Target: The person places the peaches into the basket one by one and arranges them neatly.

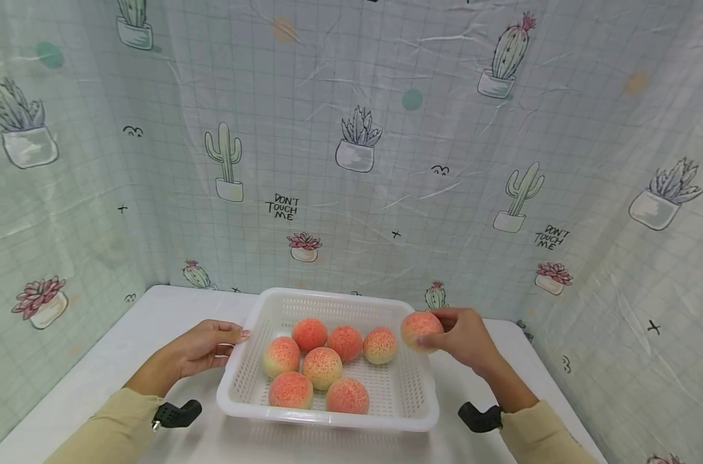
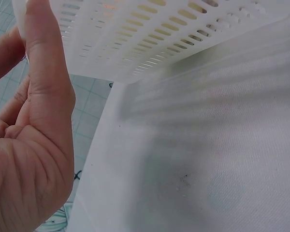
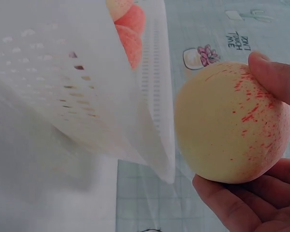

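Observation:
A white perforated plastic basket [image 1: 328,417] holds several peaches, red-pink and pale yellow, such as the peach [image 1: 322,368] near its middle. At its left side, my left hand [image 1: 199,351] grips the rim with the thumb on the edge; the left wrist view shows the thumb [image 2: 46,53] against the slotted basket wall [image 2: 150,29]. My right hand [image 1: 467,341] holds another peach [image 1: 421,330] between thumb and fingers, at the basket's right rim. Up close in the right wrist view, this peach [image 3: 222,125] is pale yellow with red speckles, just beside the basket wall [image 3: 135,116].
The basket is over a white table [image 1: 177,306]. Behind and on both sides hangs a pale green checked sheet [image 1: 305,129] printed with potted cacti. A black wrist device [image 1: 178,414] is on the left forearm, another black device [image 1: 480,417] on the right.

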`<action>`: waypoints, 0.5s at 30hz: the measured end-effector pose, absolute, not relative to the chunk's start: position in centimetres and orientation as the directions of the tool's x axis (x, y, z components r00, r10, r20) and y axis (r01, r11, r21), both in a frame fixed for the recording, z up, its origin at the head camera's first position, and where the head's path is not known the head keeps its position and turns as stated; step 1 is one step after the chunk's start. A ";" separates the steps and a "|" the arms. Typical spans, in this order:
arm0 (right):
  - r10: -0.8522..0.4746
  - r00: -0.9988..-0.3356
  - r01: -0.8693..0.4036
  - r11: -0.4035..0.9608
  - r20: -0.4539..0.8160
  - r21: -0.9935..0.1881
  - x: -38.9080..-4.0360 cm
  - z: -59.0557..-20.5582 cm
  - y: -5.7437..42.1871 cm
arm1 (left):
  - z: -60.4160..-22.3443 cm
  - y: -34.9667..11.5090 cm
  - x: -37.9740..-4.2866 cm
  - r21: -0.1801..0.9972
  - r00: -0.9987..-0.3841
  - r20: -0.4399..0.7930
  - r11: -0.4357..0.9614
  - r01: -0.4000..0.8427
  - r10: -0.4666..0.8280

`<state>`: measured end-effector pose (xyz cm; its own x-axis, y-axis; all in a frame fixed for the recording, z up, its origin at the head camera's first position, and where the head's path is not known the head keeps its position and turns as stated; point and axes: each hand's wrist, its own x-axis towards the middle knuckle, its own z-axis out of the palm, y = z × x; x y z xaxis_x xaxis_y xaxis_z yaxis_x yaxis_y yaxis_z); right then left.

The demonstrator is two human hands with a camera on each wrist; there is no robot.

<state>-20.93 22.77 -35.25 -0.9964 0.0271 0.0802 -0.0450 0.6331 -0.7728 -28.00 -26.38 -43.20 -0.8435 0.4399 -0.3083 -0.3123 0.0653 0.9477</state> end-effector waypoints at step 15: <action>-0.085 -0.992 -0.127 0.604 0.096 -0.787 -20.6 -35.9 21.3 | -43.5 -26.4 -28.0 0.950 -0.849 -0.306 0.073 -0.305 0.431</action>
